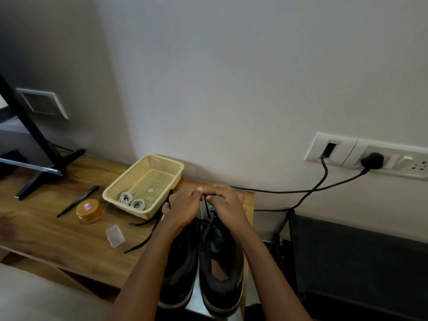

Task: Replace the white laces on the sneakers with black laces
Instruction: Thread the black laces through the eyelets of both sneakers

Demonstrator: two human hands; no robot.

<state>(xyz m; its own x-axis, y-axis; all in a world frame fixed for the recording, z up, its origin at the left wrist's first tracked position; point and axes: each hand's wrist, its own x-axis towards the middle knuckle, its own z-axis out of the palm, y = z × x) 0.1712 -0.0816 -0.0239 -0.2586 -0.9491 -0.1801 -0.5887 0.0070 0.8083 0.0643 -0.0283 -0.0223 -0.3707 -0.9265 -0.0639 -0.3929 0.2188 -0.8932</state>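
Two dark sneakers stand side by side at the right end of the wooden table (58,230), the left sneaker (179,269) and the right sneaker (222,274). A black lace (150,230) runs from the toe area and trails left over the table. My left hand (183,206) and my right hand (228,202) meet above the toe end of the right sneaker, fingertips pinching the black lace between them. Two coiled white laces (132,201) lie in the yellow basket (162,166).
An orange round tin (89,210), a black pen (78,200) and a small clear plastic box (115,235) lie left of the sneakers. A monitor stand (46,167) occupies the far left. Black cables (289,192) run from wall sockets (370,156) on the right.
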